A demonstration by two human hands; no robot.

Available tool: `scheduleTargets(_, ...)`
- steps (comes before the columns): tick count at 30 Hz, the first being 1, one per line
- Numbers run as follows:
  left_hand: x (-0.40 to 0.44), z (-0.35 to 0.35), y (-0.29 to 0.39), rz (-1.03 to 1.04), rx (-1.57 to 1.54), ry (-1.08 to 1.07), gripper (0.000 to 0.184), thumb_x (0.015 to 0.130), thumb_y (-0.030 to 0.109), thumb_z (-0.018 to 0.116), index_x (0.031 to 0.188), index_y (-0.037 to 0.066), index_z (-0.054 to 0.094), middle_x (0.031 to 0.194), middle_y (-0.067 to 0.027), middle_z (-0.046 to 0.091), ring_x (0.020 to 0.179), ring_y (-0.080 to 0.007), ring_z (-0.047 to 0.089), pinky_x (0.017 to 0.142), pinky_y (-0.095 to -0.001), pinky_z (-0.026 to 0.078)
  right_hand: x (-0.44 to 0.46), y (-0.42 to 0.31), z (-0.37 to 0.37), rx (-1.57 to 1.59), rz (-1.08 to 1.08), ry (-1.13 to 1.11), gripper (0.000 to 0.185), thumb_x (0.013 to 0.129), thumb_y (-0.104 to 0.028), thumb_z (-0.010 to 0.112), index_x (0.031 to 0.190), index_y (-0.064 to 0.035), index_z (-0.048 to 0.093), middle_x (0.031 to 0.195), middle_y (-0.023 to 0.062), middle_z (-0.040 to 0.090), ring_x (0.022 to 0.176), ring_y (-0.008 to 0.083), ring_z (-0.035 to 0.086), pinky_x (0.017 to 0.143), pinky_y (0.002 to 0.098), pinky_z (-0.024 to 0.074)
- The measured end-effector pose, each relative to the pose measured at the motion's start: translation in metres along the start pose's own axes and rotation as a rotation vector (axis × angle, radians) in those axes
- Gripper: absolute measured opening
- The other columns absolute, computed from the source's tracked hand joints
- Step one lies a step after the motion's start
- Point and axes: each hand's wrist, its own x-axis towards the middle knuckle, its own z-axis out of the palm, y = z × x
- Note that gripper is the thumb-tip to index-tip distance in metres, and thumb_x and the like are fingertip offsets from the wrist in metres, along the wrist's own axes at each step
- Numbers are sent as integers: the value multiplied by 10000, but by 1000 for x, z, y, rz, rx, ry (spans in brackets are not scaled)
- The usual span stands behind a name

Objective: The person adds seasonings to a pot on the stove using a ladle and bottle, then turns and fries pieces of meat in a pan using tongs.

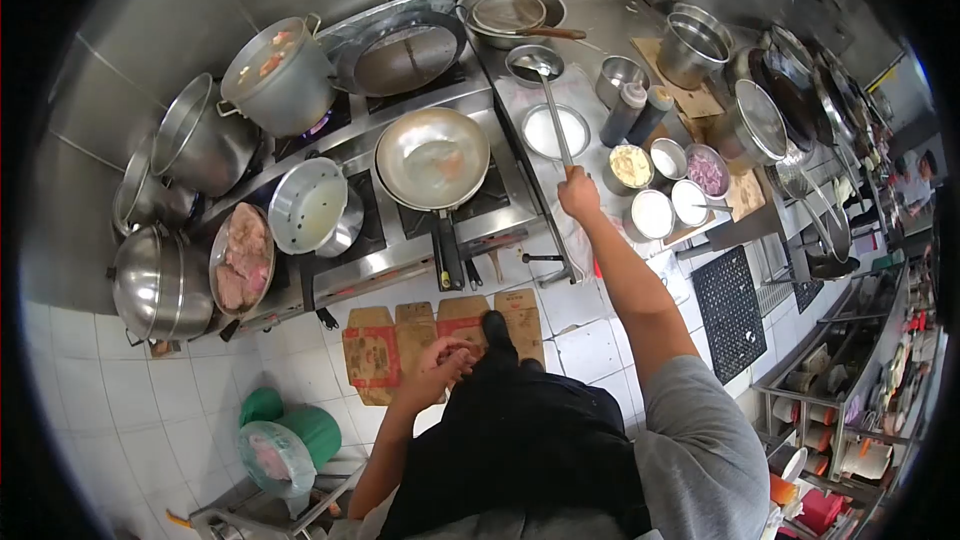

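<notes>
My right hand is closed round the long handle of a ladle. The ladle's head rests in a small metal bowl on the steel counter. Just left of that hand stands a round container of white contents. My left hand hangs low in front of my body, its fingers curled in; what they hold, if anything, is hidden. Ahead of it, a frying pan with a little pale food and liquid sits on the stove, its black handle towards me.
A tall stockpot stands over a lit burner. Nearby are a dark wok, a pot of pale liquid and a tray of raw meat. Squeeze bottles and a bowl of chopped onion stand right. Flattened cardboard covers floor tiles.
</notes>
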Motion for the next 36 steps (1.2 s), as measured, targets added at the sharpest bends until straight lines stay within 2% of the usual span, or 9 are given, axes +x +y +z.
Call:
scheduleTargets(9,75,-23,33,97,-50,-48,314,1078,234,523,1283,4,586,1087,-119,700,949,-175,674,800,-305,557,-83,6,-32,100,-122,200,321,913,-180,608,1179,-11,546,798,306,659,721,512,642,655,593,496)
scheduleTargets(12,109,-6,56,141,-53,-119,362,1072,231,544,1361,12,528,1166,-120,674,1029,-170,655,824,-310,554,-152,-13,-63,329,1,69,318,932,-198,653,1186,-20,580,952,296,659,909,454,658,775,483,526)
scheduleTargets(14,131,10,70,216,-47,-157,421,1066,238,565,1415,23,473,1225,-116,646,1078,-163,634,836,-312,550,-194,-21,-79,502,152,-144,283,920,-174,649,1140,-11,575,839,207,637,816,317,669,739,425,524)
scheduleTargets(15,143,18,76,268,-37,-173,451,1065,240,567,1441,26,442,1256,-118,631,1101,-169,624,848,-318,549,-210,-1,-64,608,49,-197,266,915,-182,658,1098,-6,579,803,185,613,771,268,645,710,408,511)
scheduleTargets(17,166,30,84,355,-16,-228,515,1061,225,571,1490,24,371,1333,-131,584,1179,-187,596,877,-342,552,-219,-31,-86,666,103,-263,262,928,-222,660,1045,-2,579,780,175,601,730,267,625,680,409,494)
scheduleTargets(25,202,77,125,303,-16,-237,256,1046,148,566,1255,11,512,1137,-141,715,930,-174,704,768,-302,561,-200,-18,-148,639,-60,-552,280,1006,-281,613,1066,-9,583,850,175,640,780,270,632,723,397,500)
scheduleTargets(28,199,103,128,292,136,-274,214,1032,120,576,1210,3,551,1084,-114,719,941,-162,698,778,-300,551,-198,-6,-165,711,-164,-411,291,1014,-262,605,1153,-6,591,904,188,644,834,249,628,776,383,501)
scheduleTargets(32,184,126,166,165,448,-604,206,1012,113,610,1176,-10,586,1039,-91,717,918,-135,688,782,-289,540,-194,20,-197,801,15,-518,330,1017,-231,604,1268,-19,581,925,193,640,851,232,613,796,381,497)
scheduleTargets(36,200,147,232,152,241,-422,320,1005,119,631,1279,-35,572,1017,-125,733,936,-176,715,838,-285,555,-201,51,-245,726,216,-770,346,1021,-271,605,1262,-24,580,891,212,650,812,287,625,773,404,493)
